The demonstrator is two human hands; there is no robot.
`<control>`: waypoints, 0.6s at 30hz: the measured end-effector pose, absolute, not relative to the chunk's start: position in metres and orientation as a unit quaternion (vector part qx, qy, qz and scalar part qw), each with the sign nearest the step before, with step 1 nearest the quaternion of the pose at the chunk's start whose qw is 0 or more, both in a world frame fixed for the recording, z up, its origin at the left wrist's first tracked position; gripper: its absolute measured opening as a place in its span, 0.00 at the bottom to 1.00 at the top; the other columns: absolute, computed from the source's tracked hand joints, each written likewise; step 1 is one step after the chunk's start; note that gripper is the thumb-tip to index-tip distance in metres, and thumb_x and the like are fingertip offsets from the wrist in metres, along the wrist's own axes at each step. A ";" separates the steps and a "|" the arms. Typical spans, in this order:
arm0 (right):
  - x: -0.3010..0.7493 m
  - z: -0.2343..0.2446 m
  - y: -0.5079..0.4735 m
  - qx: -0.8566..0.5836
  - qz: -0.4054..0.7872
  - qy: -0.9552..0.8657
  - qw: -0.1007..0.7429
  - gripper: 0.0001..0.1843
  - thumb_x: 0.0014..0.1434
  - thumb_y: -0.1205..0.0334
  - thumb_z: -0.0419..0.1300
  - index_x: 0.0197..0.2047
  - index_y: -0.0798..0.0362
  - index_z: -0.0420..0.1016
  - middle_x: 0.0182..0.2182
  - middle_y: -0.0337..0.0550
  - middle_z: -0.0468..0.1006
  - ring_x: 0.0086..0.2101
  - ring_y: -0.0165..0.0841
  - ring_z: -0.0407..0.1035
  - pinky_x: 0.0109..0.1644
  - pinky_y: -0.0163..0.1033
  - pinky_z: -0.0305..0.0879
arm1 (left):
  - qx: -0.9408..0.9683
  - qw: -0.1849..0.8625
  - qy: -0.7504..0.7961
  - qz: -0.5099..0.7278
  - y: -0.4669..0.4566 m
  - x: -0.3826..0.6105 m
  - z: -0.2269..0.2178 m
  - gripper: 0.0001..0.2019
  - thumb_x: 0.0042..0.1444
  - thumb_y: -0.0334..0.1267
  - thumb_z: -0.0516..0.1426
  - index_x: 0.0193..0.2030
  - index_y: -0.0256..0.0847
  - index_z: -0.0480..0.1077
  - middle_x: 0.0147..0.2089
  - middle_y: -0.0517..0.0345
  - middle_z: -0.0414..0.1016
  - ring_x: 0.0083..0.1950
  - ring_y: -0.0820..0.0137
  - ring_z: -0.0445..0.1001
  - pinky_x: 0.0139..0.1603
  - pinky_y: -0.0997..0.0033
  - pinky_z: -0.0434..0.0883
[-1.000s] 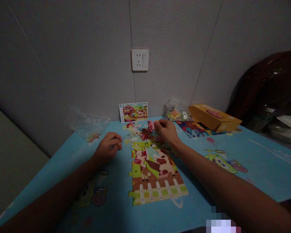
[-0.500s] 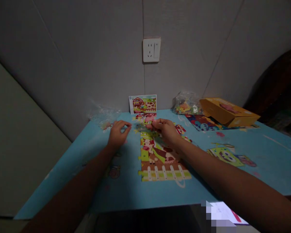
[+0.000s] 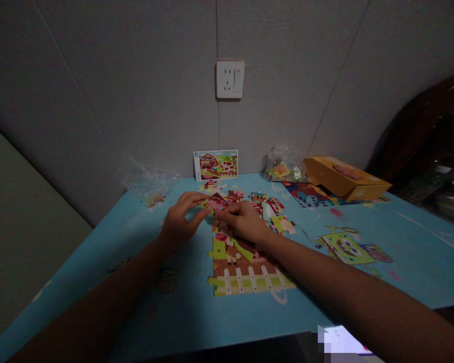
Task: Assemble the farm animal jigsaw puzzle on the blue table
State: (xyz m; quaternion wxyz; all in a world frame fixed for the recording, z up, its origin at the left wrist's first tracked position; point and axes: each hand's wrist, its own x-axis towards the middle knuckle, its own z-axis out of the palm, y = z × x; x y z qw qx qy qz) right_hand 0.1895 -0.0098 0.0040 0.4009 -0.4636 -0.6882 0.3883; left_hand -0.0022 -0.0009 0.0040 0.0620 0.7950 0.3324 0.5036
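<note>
A pink and dark-red puzzle piece (image 3: pixel 216 202) is held up between both hands, over the far edge of the partly joined puzzle (image 3: pixel 245 280). My right hand (image 3: pixel 245 220) pinches its right side. My left hand (image 3: pixel 181 218) has thumb and fingers closed on its left side. The joined part shows a cow and a white fence, and my right hand and forearm cover some of it. Loose puzzle pieces (image 3: pixel 283 224) lie beyond and to the right of my right hand. A picture card (image 3: pixel 216 165) of the farm scene leans against the wall.
A clear plastic bag (image 3: pixel 149 181) lies at the back left. Another bag with pieces (image 3: pixel 285 165) stands at the back right, beside a yellow box (image 3: pixel 348 176) resting on a dark patterned sheet (image 3: pixel 306 195). A wall socket (image 3: pixel 230 79) is above the blue table (image 3: pixel 196 322).
My left hand has moved right and taken hold of the puzzle piece, which my right hand held alone before. My right hand has come slightly nearer. The view has shifted a little.
</note>
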 end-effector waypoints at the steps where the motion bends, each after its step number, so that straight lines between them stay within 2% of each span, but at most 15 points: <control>1: 0.189 0.004 -0.011 -0.491 0.348 -0.704 0.376 0.25 0.57 0.49 0.59 0.14 0.54 0.66 0.11 0.33 0.58 0.17 0.25 0.50 0.24 0.36 0.44 | 0.793 0.076 0.337 0.502 -0.001 -0.002 0.003 0.08 0.60 0.37 0.59 0.43 0.39 0.75 0.42 0.54 0.79 0.45 0.68 0.77 0.49 0.69 0.75; 3: 0.187 0.006 -0.014 -0.529 0.271 -0.720 0.358 0.26 0.57 0.47 0.60 0.14 0.54 0.66 0.12 0.34 0.59 0.18 0.25 0.51 0.25 0.36 0.43 | 0.780 0.114 0.356 0.502 -0.001 -0.001 0.001 0.07 0.61 0.37 0.57 0.41 0.39 0.75 0.39 0.56 0.80 0.42 0.69 0.78 0.48 0.69 0.75; 6: 0.188 0.008 -0.015 -0.526 0.217 -0.727 0.383 0.23 0.56 0.46 0.62 0.20 0.54 0.71 0.16 0.36 0.67 0.21 0.26 0.57 0.27 0.35 0.47 | 0.750 0.193 0.379 0.506 0.001 0.000 -0.004 0.09 0.61 0.39 0.57 0.44 0.38 0.74 0.42 0.54 0.80 0.43 0.68 0.79 0.47 0.69 0.75; 10: 0.195 0.008 -0.010 -0.475 0.218 -0.729 0.442 0.17 0.60 0.52 0.59 0.25 0.55 0.73 0.21 0.37 0.71 0.24 0.27 0.60 0.29 0.35 0.51 | 0.757 0.262 0.370 0.471 0.001 0.002 -0.007 0.19 0.61 0.40 0.57 0.57 0.38 0.67 0.34 0.59 0.79 0.34 0.71 0.78 0.39 0.71 0.75; 13: 0.199 0.006 -0.005 -0.454 0.250 -0.713 0.471 0.18 0.61 0.52 0.57 0.25 0.55 0.70 0.21 0.36 0.68 0.23 0.27 0.59 0.29 0.34 0.51 | 0.802 0.217 0.352 0.430 -0.003 0.003 -0.005 0.26 0.59 0.36 0.59 0.64 0.39 0.61 0.35 0.61 0.79 0.37 0.71 0.78 0.43 0.72 0.74; 18: 0.202 0.005 -0.002 -0.449 0.276 -0.699 0.483 0.23 0.61 0.46 0.56 0.21 0.53 0.62 0.18 0.35 0.62 0.22 0.27 0.55 0.27 0.35 0.49 | 0.837 0.135 0.328 0.417 -0.004 0.001 -0.001 0.24 0.57 0.36 0.61 0.61 0.40 0.64 0.38 0.59 0.80 0.40 0.70 0.78 0.47 0.71 0.73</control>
